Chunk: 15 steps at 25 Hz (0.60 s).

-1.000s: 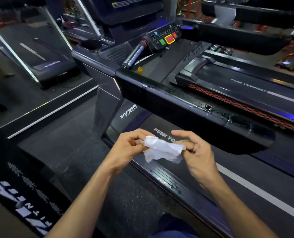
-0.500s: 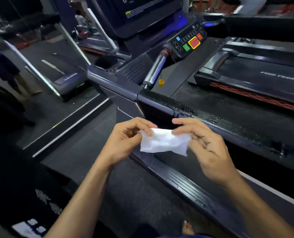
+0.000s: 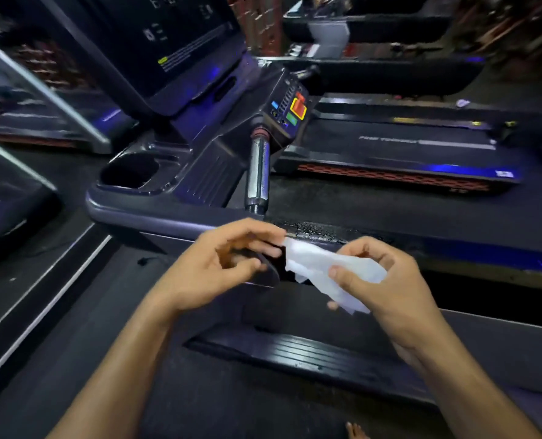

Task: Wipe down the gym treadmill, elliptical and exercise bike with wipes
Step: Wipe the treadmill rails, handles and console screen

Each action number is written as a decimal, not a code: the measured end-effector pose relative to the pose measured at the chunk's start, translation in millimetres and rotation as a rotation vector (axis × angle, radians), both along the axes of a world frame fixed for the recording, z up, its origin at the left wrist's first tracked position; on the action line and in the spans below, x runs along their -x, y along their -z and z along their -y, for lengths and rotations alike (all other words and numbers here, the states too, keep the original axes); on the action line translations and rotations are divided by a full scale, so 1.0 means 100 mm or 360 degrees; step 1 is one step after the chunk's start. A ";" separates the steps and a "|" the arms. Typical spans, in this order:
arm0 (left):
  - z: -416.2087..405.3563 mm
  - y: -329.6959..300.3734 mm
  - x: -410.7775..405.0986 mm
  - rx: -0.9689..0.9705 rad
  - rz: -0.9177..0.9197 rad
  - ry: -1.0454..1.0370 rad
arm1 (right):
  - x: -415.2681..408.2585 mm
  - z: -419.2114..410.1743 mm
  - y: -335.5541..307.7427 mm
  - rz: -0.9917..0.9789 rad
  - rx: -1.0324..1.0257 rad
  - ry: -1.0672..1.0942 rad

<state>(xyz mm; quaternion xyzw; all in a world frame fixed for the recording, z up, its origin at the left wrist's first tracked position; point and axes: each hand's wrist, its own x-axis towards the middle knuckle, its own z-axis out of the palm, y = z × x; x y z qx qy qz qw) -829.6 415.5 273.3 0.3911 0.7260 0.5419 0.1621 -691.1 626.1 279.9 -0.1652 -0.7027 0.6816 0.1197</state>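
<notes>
Your bare foot (image 3: pixel 353 430) shows at the bottom edge as you stand beside the treadmill's side rail (image 3: pixel 295 350). Above it, your right hand (image 3: pixel 380 280) pinches a crumpled white wipe (image 3: pixel 314 264) between thumb and curled fingers, while your left hand (image 3: pixel 219 264) hovers at the wipe's other end, fingers loosely bent; whether they touch the wipe cannot be told. The wipe hangs just in front of the wet, beaded handrail (image 3: pixel 314 231). Beyond stand the chrome grip (image 3: pixel 258 172), the cup holder (image 3: pixel 130 174) and the button panel (image 3: pixel 290 106). You appear to be readying the wipe, wiping not yet begun; the next move likely calls for spreading it flat and pressing it along the handrail.
</notes>
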 end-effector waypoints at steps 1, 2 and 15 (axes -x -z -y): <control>0.08 -0.02 0.13 0.0005 -0.0266 -0.0056 | 0.00 0.09 0.00 -0.0042 0.0007 0.0147; 0.14 -0.01 0.26 -0.0011 -0.0564 -0.0129 | 0.01 0.14 0.03 -0.0092 -0.0026 0.0288; 0.22 0.36 0.88 0.0888 -0.1824 -0.0216 | 0.65 0.63 0.40 -0.0231 -0.2119 0.0513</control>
